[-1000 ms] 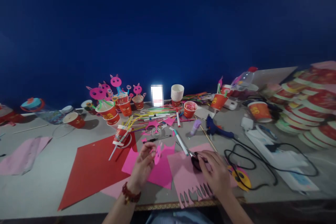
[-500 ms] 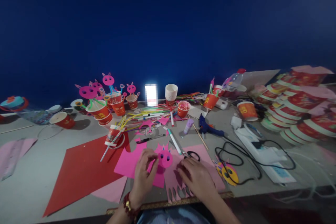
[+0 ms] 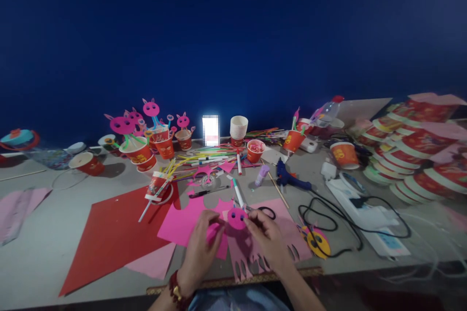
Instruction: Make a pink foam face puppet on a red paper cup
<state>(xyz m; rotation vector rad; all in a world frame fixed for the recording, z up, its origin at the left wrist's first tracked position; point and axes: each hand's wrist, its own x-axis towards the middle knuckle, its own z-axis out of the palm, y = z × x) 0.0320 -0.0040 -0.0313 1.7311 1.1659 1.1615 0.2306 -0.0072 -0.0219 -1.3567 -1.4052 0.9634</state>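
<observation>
A round pink paper face (image 3: 237, 218) with small ears and two dark eyes is at the front middle, above the cut pink sheets. My right hand (image 3: 268, 235) pinches its right edge between thumb and fingers. My left hand (image 3: 206, 240) is just left of the face, thumb and fingertips bent close together; whether anything thin is between them is too small to tell. Under my hands lie a bright pink sheet (image 3: 175, 226) and a light pink sheet (image 3: 284, 223) with slits cut in it. Black-handled scissors (image 3: 268, 212) lie partly behind my right hand.
A red sheet (image 3: 116, 238) lies left. Behind are markers, pipe cleaners and cups with pink paper figures (image 3: 136, 153). To the right are a blue glue gun (image 3: 292, 180), its cable, a power strip (image 3: 368, 214), yellow faces (image 3: 318, 243) and stacked red cups (image 3: 419, 146).
The pink face has moved slightly right and is now held at its right edge by my right hand. My left hand has shifted a little to the right.
</observation>
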